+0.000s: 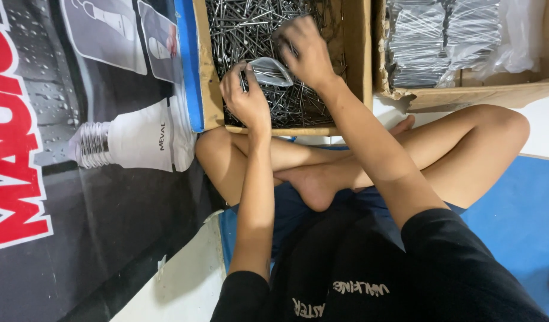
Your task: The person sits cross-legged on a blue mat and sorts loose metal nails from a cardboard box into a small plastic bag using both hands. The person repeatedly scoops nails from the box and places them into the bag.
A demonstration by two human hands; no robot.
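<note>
I sit cross-legged in front of a cardboard box point(356, 71) full of loose steel nails point(244, 27). My left hand point(246, 98) pinches the mouth of a small clear plastic bag point(271, 71) over the nails. My right hand point(307, 50) reaches over the pile just beyond the bag, fingers curled down onto the nails; whether it grips any is hidden by the hand itself.
A second cardboard box point(465, 92) at the upper right holds several filled clear bags of nails point(441, 39). A large printed banner point(78, 179) covers the floor on the left. A blue mat point(518, 220) lies at the right.
</note>
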